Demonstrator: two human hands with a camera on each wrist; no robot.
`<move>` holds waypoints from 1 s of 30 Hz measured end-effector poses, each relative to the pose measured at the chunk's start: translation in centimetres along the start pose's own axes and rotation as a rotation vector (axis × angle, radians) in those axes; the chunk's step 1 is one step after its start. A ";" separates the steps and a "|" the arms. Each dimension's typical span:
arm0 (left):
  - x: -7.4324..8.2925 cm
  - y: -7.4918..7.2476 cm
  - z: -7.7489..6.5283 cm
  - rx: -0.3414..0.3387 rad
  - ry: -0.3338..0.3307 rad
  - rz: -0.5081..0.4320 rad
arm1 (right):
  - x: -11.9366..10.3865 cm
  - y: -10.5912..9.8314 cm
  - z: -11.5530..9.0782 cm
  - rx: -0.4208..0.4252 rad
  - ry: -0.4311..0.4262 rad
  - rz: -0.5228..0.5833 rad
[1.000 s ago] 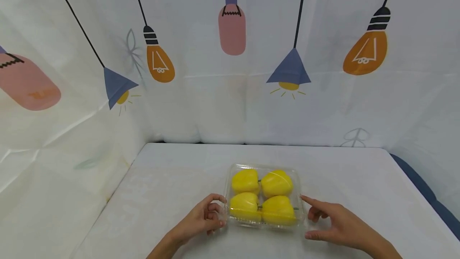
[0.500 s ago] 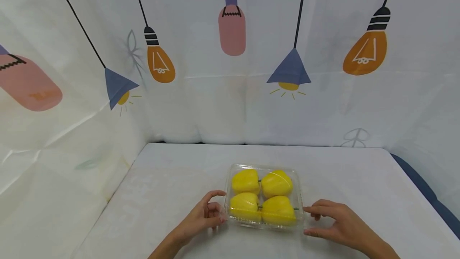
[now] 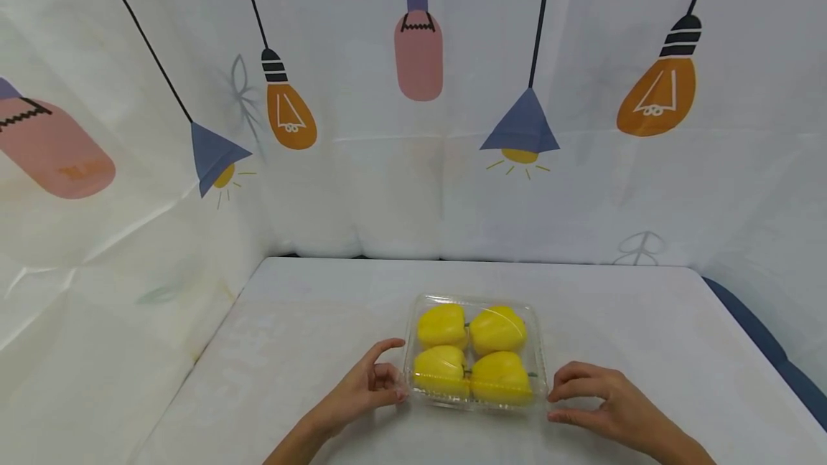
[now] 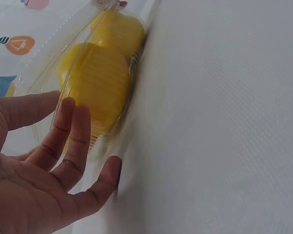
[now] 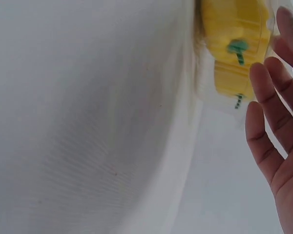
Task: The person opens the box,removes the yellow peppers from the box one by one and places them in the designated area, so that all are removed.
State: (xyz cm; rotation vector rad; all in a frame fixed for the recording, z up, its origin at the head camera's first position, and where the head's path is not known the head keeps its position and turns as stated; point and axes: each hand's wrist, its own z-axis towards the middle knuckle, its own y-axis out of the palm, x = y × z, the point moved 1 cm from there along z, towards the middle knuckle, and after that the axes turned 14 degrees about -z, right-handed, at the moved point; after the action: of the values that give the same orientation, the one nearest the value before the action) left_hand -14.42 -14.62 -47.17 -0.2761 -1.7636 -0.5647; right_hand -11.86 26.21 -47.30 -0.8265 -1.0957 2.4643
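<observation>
A clear plastic clamshell box (image 3: pixel 477 299) lies on the white table, packed with several yellow bell peppers (image 3: pixel 497 329). Green stems show on the peppers in the right wrist view. My left hand (image 3: pixel 362 390) is at the box's left side, its thumb low at the front corner and a bent index finger farther up. In the left wrist view, my left thumb and fingertips (image 4: pixel 66 105) meet at the rim and pinch it. My right hand (image 3: pixel 604 404) stands at the front right corner, thumb and fingertips right at the rim, with the other fingers (image 5: pixel 256 117) relaxed and spread.
The white tabletop (image 3: pixel 323 300) runs back to a white curtain (image 3: pixel 388 192) printed with hanging lamps. A dark blue curved object (image 3: pixel 749 325) shows beyond the table's right edge.
My right fingers have moved down along the box's right side, and the pointing index finger has drawn back near the thumb. My left index finger has shifted slightly up. The box stays put.
</observation>
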 end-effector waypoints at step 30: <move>0.3 0.1 -0.1 -0.014 -0.007 0.020 | -1.0 0.6 0.5 0.093 -0.103 -0.128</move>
State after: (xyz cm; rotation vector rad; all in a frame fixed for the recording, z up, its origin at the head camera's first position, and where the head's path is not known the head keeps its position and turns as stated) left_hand -14.42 -14.62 -46.83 -0.3053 -1.7622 -0.5621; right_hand -11.36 25.04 -47.09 -0.5896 -1.0248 2.4526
